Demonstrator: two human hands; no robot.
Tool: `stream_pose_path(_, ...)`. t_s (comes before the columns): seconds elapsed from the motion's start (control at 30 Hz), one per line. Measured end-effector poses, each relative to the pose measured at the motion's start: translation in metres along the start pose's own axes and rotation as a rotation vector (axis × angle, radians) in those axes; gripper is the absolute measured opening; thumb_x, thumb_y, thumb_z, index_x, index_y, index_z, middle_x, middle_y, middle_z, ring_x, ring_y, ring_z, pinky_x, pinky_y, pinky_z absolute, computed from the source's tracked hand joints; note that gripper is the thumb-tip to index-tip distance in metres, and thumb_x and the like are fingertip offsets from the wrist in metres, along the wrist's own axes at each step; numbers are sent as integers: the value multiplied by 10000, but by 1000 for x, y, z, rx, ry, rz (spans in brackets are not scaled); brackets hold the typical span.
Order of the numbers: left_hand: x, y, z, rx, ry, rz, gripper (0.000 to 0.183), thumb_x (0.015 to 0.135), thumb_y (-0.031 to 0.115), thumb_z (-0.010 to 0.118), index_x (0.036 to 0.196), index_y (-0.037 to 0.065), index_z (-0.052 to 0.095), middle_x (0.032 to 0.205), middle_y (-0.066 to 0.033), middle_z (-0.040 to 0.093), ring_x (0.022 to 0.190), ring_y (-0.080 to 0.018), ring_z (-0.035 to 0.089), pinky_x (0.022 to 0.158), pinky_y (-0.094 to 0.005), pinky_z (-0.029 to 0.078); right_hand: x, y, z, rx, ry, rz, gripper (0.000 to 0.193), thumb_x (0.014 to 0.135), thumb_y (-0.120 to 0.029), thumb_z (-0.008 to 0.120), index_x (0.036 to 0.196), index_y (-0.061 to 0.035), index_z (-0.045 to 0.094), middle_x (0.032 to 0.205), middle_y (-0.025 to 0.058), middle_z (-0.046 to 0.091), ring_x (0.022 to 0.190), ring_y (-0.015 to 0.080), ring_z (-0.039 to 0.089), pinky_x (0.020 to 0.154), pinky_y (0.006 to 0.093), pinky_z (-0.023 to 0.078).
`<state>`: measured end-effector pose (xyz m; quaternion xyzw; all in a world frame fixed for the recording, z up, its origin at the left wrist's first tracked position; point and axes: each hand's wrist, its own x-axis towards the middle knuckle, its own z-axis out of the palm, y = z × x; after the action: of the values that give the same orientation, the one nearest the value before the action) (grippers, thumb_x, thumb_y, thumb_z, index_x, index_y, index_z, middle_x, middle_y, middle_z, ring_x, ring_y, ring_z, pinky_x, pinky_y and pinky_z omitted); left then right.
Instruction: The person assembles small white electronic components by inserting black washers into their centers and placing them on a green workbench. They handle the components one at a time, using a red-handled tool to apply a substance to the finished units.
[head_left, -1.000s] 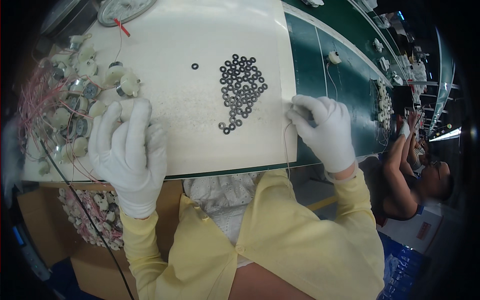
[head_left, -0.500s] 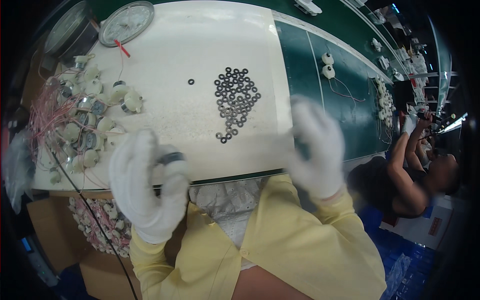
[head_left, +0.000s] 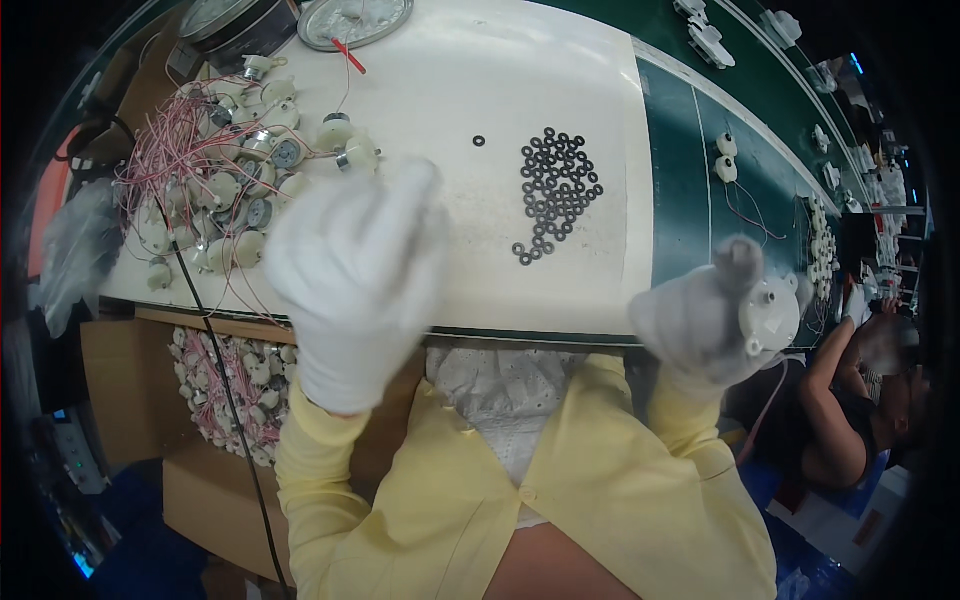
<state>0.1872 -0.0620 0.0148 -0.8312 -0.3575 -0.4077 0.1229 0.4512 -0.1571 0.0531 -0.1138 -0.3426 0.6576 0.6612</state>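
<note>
Bare worktop edge (head_left: 530, 328) between hands (head_left: 350, 275)

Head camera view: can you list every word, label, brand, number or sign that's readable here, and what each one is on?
None can be read.
White box, lower right: a reddish patch, possibly a label, too blurred to read.
White round part in the right hand: no lettering visible.
Metal motors in the pile on the left: too small to make out any marking.
Black rings: no visible lettering.
</note>
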Motion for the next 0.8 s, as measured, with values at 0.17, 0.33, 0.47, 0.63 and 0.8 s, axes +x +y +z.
stream_pose_path(0.17,13,-33,19,351,-204,-60,367,797,123,795,1154,100,717,1009,-67,712,1006,-292,683,844,-433,537,-18,-54,-40,-853,282,450,386,913,-300,775,1186,-39,700,966,135,750,704,182,688,664,228,510)
stream_pose_path(0.33,6,-27,27,202,-198,-56,341,754,170,828,1070,100,723,922,-55,703,964,-275,685,825,-418,538,12,-46,-57,-2307,-186,227,225,813,-196,789,986,-72,718,882,39,748,789,232,697,746,300,539)
stream_pose_path(0.47,1,1,17,136,-234,-75,337,706,163,831,1018,93,723,858,-64,666,904,-277,676,802,-408,536,20,-43,-64,-1918,88,409,186,903,-158,729,1047,-41,722,872,48,750,786,166,700,789,272,525)
stream_pose_path(0.63,-7,-4,15,13,-240,-52,420,666,127,798,1074,69,716,822,-62,639,868,-284,663,773,-422,527,29,-47,-84,-1211,316,486,251,988,-111,641,1182,45,674,953,52,723,850,97,666,786,246,518)
stream_pose_path(0.8,-17,-12,20,-42,-230,-73,520,673,99,748,1187,36,700,835,-77,626,847,-303,647,763,-446,521,31,-43,-99,-1141,166,500,257,930,-66,708,1158,38,651,997,57,708,862,112,670,789,249,530)
